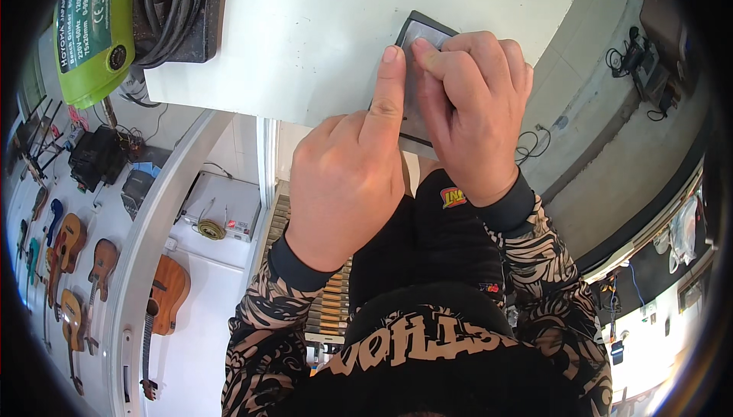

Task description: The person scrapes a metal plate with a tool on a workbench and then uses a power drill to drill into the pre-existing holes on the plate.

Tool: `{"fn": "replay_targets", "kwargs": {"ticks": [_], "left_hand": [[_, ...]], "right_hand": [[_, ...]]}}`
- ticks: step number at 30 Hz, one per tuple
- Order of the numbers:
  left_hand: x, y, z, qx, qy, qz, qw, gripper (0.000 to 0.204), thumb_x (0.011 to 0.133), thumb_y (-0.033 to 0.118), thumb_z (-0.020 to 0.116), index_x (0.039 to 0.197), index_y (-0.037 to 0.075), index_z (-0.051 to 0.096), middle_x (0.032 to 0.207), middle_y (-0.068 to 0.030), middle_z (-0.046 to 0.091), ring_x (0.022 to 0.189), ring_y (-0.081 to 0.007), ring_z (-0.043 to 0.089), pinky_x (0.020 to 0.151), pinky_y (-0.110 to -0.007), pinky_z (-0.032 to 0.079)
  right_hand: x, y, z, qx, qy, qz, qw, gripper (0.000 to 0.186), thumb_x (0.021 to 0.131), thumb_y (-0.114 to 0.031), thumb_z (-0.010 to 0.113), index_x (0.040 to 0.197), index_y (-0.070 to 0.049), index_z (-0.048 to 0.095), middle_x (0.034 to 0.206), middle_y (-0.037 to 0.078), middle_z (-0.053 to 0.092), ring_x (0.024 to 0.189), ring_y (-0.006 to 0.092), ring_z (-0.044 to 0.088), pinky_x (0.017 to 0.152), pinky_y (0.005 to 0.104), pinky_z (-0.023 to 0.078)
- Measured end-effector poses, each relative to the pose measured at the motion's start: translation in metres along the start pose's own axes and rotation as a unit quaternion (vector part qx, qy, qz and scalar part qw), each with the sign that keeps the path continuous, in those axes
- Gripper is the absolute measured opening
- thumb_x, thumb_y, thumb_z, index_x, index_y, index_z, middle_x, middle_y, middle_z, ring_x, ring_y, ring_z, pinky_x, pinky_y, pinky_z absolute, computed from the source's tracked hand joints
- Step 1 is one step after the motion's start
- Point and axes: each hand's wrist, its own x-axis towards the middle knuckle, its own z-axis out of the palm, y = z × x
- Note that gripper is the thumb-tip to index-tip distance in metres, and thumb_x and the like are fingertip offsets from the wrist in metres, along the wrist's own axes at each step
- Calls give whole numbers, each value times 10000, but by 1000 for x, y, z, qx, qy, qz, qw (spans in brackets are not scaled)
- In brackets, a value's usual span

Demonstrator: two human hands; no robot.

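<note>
At the near edge of the white tabletop (305, 27): both hands work on one flat thing that overhangs the edge.
Thing in hand: a thin flat grey rectangular plate with a dark rim (418, 39), lying on the tabletop near its near right corner, its lower end sticking out past the edge.
Left hand (347, 180): forefinger stretched straight, its tip pressed on the plate's left side; the other fingers curled into the palm. Grip: not closed around anything, only one fingertip touching.
Right hand (477, 104): laid over the plate's right half, fingers bent and pressed together on its face, the fingertips meeting the left forefinger's tip. Grip: pressing down on the plate; whether the thumb is under it I cannot tell.
Far left corner of the tabletop: a green bench grinder (92, 27) with a coil of black cable (172, 4) just beside it.
Below the tabletop, left: several small wooden guitars (164, 295) lying on a white surface.
Sleeves: black cuffs, patterned brown and black.
</note>
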Motion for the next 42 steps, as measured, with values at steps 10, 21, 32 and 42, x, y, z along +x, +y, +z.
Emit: {"fn": "replay_targets", "kwargs": {"ticks": [10, 21, 32, 42], "left_hand": [[-1, 0, -4, 8, -20, -5, 1000, 786, 802, -53, 674, 1571, -73, 515, 665, -62, 569, 596, -237, 616, 584, -380, 542], [-7, 1, -2, -27, 4, -24, 999, 700, 870, -97, 617, 1565, -37, 552, 633, -102, 570, 531, -262, 561, 562, -411, 480], [-13, -2, -1, -29, -9, -34, 999, 676, 878, -96, 616, 1550, -63, 554, 658, -113, 602, 534, -263, 567, 555, -413, 480], [-23, -3, -2, -24, -13, -33, 999, 681, 872, -96, 621, 1549, -71, 551, 643, -105, 578, 535, -262, 566, 545, -411, 475]], "right_hand": [[-2, 3, 2, -4, 2, -4, 1000, 236, 852, -122, 831, 1024, -203, 692, 973, -36, 594, 867, 227, 535, 740, 394, 360], [-3, 7, 5, 0, 4, -12, 1000, 311, 799, -118, 821, 1079, -205, 717, 989, -35, 598, 885, 229, 541, 751, 400, 368], [-2, 9, 8, -3, 4, -17, 1000, 322, 793, -105, 815, 1083, -211, 722, 993, -38, 598, 882, 228, 539, 747, 401, 371], [-2, 7, 11, -8, 9, -17, 1000, 262, 839, -116, 820, 1064, -201, 716, 993, -35, 603, 882, 231, 540, 747, 404, 376]]}}
